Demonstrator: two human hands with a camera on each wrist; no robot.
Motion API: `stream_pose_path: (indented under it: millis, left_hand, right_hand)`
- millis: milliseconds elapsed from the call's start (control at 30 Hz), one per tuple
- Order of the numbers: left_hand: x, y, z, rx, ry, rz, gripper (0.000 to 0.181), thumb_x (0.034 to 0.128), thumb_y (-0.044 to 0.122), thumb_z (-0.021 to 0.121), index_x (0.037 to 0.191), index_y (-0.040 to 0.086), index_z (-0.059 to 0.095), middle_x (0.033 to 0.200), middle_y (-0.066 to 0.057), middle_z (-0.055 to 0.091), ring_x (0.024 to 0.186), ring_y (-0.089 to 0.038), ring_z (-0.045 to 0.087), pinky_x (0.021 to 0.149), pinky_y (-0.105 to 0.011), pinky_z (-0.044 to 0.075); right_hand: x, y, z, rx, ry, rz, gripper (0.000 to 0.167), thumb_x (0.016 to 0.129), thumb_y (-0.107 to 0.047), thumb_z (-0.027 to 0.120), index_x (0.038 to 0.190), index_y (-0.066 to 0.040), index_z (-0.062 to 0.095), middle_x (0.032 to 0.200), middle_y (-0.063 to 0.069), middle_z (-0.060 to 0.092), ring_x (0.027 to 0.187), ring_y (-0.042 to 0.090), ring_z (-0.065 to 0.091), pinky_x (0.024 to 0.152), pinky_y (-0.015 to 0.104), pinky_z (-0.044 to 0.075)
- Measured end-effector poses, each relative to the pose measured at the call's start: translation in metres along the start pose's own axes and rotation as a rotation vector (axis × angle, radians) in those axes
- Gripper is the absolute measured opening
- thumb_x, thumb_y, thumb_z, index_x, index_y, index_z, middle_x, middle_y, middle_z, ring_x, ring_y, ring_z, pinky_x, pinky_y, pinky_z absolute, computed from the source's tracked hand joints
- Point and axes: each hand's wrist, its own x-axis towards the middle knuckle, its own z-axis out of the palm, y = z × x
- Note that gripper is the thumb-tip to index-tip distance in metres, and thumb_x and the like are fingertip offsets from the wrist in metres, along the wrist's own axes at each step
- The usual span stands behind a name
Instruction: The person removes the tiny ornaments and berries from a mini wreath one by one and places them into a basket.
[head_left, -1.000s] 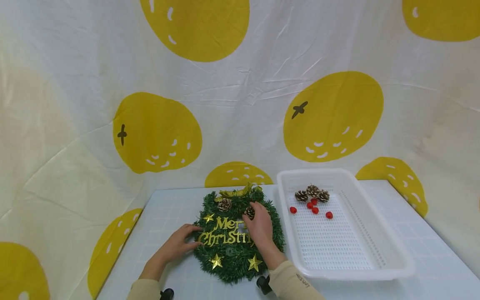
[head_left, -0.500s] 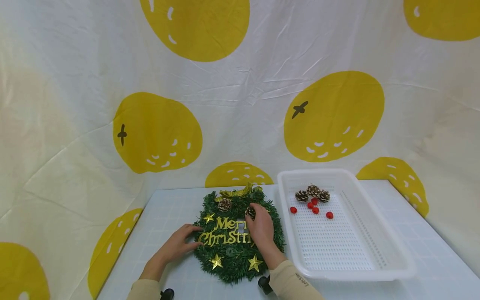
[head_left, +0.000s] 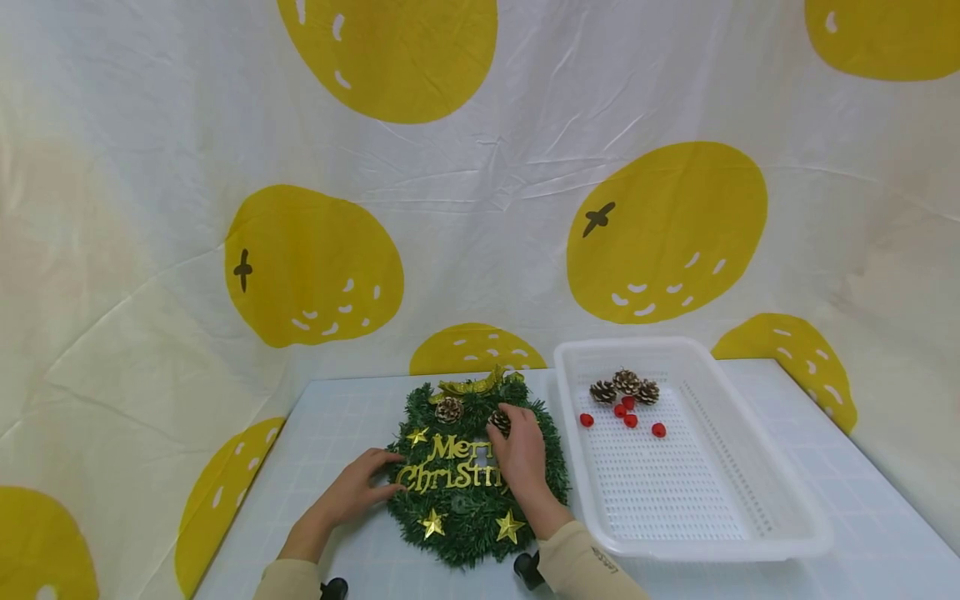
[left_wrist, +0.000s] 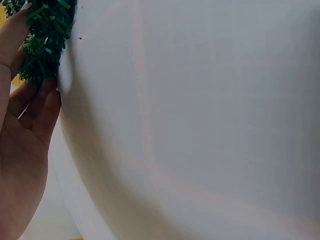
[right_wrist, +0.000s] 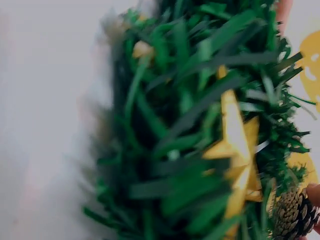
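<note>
A green tinsel wreath (head_left: 459, 546) lies on the table, bearing gold "Merry Christmas" lettering (head_left: 450, 477), gold stars (head_left: 432, 523) and a gold bow (head_left: 472, 386). My left hand (head_left: 360, 483) grips its left edge; the left wrist view shows thumb and fingers on either side of the tinsel (left_wrist: 45, 40). With thumb and fingers, my right hand (head_left: 525, 458) pinches a pine cone (head_left: 499, 422) against the wreath's upper right. That cone (right_wrist: 295, 215) also appears at the lower right of the right wrist view. Another pine cone (head_left: 449, 409) sits at the wreath's upper left. My right hand covers the lettering's right end.
To the right of the wreath stands a white plastic basket (head_left: 780, 492). Inside, several pine cones (head_left: 626, 382) and red berries (head_left: 630, 421) lie toward its far left. A white cloth with yellow fruit prints (head_left: 667, 233) hangs behind the table (head_left: 337, 417).
Almost nothing differs. My right hand and the pine cone have shifted very slightly at the same spot on the wreath, and my left hand has stayed at its left edge.
</note>
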Motion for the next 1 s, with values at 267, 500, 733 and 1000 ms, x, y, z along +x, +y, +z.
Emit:
stream_pose_path:
  millis: [267, 500, 733, 1000]
  left_hand:
    - [0.001, -0.003, 0.002, -0.004, 0.0, -0.017, 0.048, 0.0878, 0.036, 0.073, 0.126, 0.009, 0.062, 0.121, -0.007, 0.059, 0.116, -0.032, 0.056, 0.098, -0.053, 0.045]
    - [0.003, -0.004, 0.002, -0.009, -0.013, -0.031, 0.049, 0.0876, 0.039, 0.073, 0.127, 0.011, 0.061, 0.123, -0.006, 0.058, 0.118, -0.03, 0.055, 0.1, -0.053, 0.044]
    - [0.003, -0.005, 0.002, -0.014, -0.014, -0.026, 0.05, 0.0879, 0.039, 0.072, 0.127, 0.011, 0.061, 0.123, -0.006, 0.058, 0.118, -0.031, 0.055, 0.1, -0.052, 0.044]
    - [0.003, -0.003, 0.001, -0.015, -0.02, -0.021, 0.05, 0.088, 0.039, 0.072, 0.128, 0.01, 0.061, 0.123, -0.007, 0.058, 0.118, -0.031, 0.055, 0.1, -0.053, 0.044]
  right_hand:
    - [0.002, -0.015, -0.006, 0.044, 0.01, -0.052, 0.039, 0.091, -0.017, 0.072, 0.125, -0.002, 0.063, 0.119, 0.016, 0.059, 0.107, 0.033, 0.059, 0.086, 0.051, 0.052]
    - [0.009, -0.032, -0.016, 0.07, 0.01, -0.075, 0.037, 0.092, -0.016, 0.071, 0.126, -0.004, 0.063, 0.121, 0.015, 0.059, 0.11, 0.033, 0.059, 0.09, 0.051, 0.051]
    - [0.022, -0.05, -0.035, 0.085, -0.004, -0.088, 0.039, 0.092, -0.02, 0.071, 0.127, -0.005, 0.063, 0.124, 0.015, 0.06, 0.117, 0.034, 0.056, 0.094, 0.052, 0.049]
    - [0.043, -0.068, -0.065, 0.053, 0.01, -0.105, 0.04, 0.091, -0.022, 0.072, 0.127, -0.007, 0.064, 0.125, 0.014, 0.061, 0.117, 0.033, 0.057, 0.094, 0.05, 0.049]
